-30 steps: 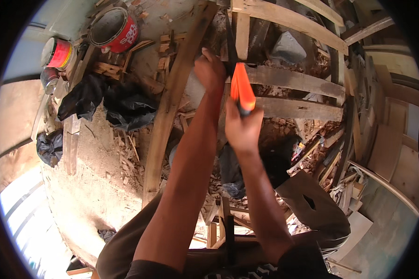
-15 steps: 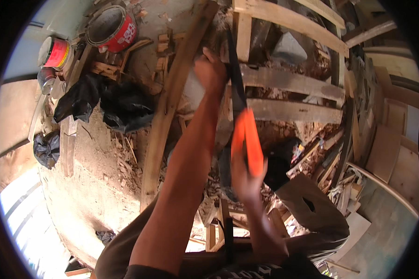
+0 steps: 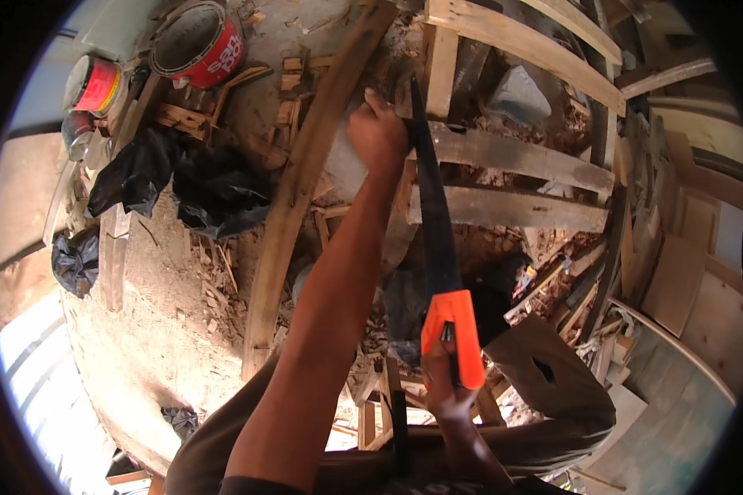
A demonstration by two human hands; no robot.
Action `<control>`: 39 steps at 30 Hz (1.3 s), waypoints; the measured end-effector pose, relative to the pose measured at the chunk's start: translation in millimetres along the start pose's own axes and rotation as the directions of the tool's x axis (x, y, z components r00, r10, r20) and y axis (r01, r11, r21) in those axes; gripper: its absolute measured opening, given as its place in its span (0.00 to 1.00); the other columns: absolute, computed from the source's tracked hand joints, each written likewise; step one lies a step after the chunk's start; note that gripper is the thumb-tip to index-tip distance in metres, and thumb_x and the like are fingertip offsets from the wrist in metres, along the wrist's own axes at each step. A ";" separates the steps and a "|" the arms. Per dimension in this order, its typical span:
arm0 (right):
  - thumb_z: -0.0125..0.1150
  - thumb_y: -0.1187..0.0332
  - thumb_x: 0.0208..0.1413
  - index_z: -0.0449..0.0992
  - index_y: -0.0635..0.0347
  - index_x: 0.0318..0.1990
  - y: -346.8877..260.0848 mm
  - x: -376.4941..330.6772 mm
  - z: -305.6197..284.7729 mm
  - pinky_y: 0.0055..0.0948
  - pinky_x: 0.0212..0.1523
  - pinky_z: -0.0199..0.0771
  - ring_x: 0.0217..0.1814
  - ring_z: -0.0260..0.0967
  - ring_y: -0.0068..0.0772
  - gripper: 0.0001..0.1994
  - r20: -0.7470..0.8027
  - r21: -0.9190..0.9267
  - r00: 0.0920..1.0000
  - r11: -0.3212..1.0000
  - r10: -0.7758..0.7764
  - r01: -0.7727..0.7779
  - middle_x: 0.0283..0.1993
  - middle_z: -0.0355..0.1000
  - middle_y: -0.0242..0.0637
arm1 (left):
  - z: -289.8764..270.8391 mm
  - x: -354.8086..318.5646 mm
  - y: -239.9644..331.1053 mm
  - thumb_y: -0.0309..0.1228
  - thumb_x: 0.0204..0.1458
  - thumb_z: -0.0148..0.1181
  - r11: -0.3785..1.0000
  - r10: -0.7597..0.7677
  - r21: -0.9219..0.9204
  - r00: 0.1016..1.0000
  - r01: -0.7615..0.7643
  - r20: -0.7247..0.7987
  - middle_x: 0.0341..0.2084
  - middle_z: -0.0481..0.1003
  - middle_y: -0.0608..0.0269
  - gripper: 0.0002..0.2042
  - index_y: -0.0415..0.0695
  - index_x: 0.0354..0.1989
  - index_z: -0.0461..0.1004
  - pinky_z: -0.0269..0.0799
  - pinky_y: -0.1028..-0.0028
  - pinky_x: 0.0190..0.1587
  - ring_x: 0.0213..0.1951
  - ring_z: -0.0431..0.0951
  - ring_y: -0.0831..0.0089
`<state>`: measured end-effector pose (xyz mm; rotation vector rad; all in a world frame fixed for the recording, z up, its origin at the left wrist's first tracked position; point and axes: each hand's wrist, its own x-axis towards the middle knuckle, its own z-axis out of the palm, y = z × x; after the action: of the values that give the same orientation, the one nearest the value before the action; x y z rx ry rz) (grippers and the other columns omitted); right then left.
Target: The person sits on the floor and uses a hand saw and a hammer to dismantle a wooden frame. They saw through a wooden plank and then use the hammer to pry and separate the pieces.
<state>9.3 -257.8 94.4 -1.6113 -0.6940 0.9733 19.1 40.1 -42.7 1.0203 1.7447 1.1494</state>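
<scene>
My right hand [image 3: 447, 384] is wrapped round the orange handle of a hand saw [image 3: 439, 223]. Its long dark blade points away from me and crosses a worn wooden slat [image 3: 512, 155] near that slat's left end. Just left of the blade, my left hand [image 3: 377, 132] is closed at the slat's end, thumb raised; the fingers' undersides are hidden. The slat belongs to a pallet-like wooden frame, with a second slat [image 3: 512, 208] lying nearer to me.
A long timber beam [image 3: 293, 198] slants along the left of my arm. Further left are black plastic bags [image 3: 219, 190], a red bucket [image 3: 215, 58] and a smaller paint can [image 3: 93, 84]. A grey stone block [image 3: 520, 95] sits inside the frame. Wood scraps litter the ground.
My right hand has drawn the saw back toward me, so the handle is now lower and more of the blade shows on my side of the slat. The left hand stays at the slat's end.
</scene>
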 end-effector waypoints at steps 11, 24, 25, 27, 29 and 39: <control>0.56 0.78 0.55 0.74 0.73 0.41 -0.2 16.5 31.4 0.28 0.39 0.71 0.39 0.73 0.30 0.08 -0.201 0.034 0.976 0.995 -0.086 0.095 0.37 0.74 0.44 | -1.0 4.0 -2.9 0.43 0.66 0.40 0.999 -0.007 -0.047 1.000 0.007 0.003 0.21 0.75 0.36 0.29 0.29 0.24 0.77 0.70 0.50 0.36 0.29 0.78 0.39; 0.52 0.80 0.60 0.66 0.75 0.62 -14.4 -38.9 -11.8 0.22 0.48 0.72 0.52 0.72 0.24 0.21 0.135 -0.311 0.991 0.949 -0.001 0.044 0.56 0.72 0.46 | -54.5 24.2 -16.2 0.48 0.64 0.44 0.932 -0.041 0.363 0.991 -0.008 0.127 0.28 0.78 0.37 0.29 0.30 0.32 0.79 0.71 0.51 0.41 0.35 0.79 0.40; 0.53 0.78 0.60 0.68 0.73 0.53 -17.1 -11.7 -3.3 0.21 0.41 0.69 0.44 0.70 0.20 0.14 0.059 -0.180 0.998 0.984 0.022 -0.011 0.46 0.72 0.39 | -64.5 28.8 -12.4 0.49 0.63 0.46 0.906 -0.016 0.415 0.973 -0.084 0.232 0.29 0.78 0.36 0.29 0.30 0.34 0.79 0.72 0.51 0.43 0.37 0.79 0.40; 0.55 0.75 0.62 0.74 0.69 0.36 -19.8 47.1 14.9 0.20 0.25 0.64 0.27 0.65 0.13 0.05 -0.094 0.104 0.992 0.992 0.079 -0.069 0.27 0.72 0.25 | -80.4 33.6 12.0 0.53 0.61 0.49 0.839 -0.108 0.514 0.872 -0.178 0.478 0.35 0.79 0.36 0.29 0.32 0.44 0.77 0.71 0.52 0.47 0.41 0.80 0.44; 0.60 0.71 0.60 0.71 0.61 0.29 -28.6 111.4 29.2 0.21 0.23 0.57 0.25 0.60 0.11 0.08 -0.014 0.014 0.994 0.994 0.108 -0.108 0.25 0.67 0.21 | -89.7 35.0 53.2 0.54 0.59 0.52 0.730 -0.145 0.579 0.746 -0.364 0.650 0.37 0.79 0.38 0.30 0.34 0.49 0.76 0.72 0.53 0.48 0.42 0.80 0.46; 0.61 0.69 0.57 0.71 0.68 0.26 -31.0 13.8 22.6 0.34 0.23 0.64 0.23 0.63 0.20 0.12 -0.163 -0.268 0.975 0.958 -0.150 0.103 0.19 0.66 0.36 | -253.6 -60.0 300.7 0.44 0.60 0.57 0.544 0.276 0.336 0.542 -0.769 0.793 0.27 0.78 0.45 0.19 0.35 0.36 0.74 0.73 0.61 0.37 0.32 0.80 0.50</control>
<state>-2.1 -227.4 119.1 -1.8320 -0.8115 0.6515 -132.1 -12.8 321.4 2.2773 1.1930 0.2994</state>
